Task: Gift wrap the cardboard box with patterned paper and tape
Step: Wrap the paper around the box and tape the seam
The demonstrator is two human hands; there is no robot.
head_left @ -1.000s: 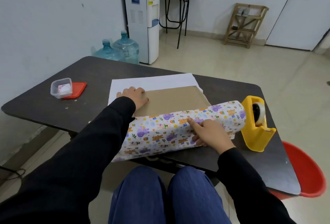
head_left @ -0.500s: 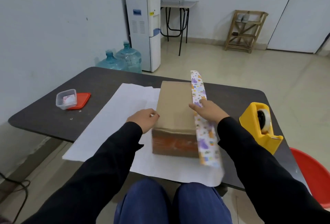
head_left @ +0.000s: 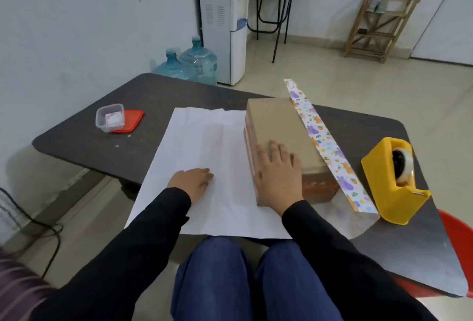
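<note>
A brown cardboard box [head_left: 279, 128] lies on the wrapping paper [head_left: 204, 156], which is spread white side up across the dark table [head_left: 84, 138]. The paper's patterned edge [head_left: 325, 141] stands up along the box's right side. My right hand [head_left: 277, 174] lies flat on the near left part of the box top, fingers straight. Flat on the white paper left of the box rests my left hand [head_left: 192, 179]. A yellow tape dispenser [head_left: 394, 179] sits on the table to the right of the box.
A small clear plastic container [head_left: 110, 117] rests on its red lid [head_left: 130, 121] at the table's left. A red tub [head_left: 458, 246] stands below the table's right corner. Water bottles [head_left: 189, 64], a dispenser and a wooden rack stand farther back.
The paper roll was unrolled and the box turned lengthwise. My left hand moved from the box down onto the white paper; my right hand shifted from the patterned edge onto the box top.
</note>
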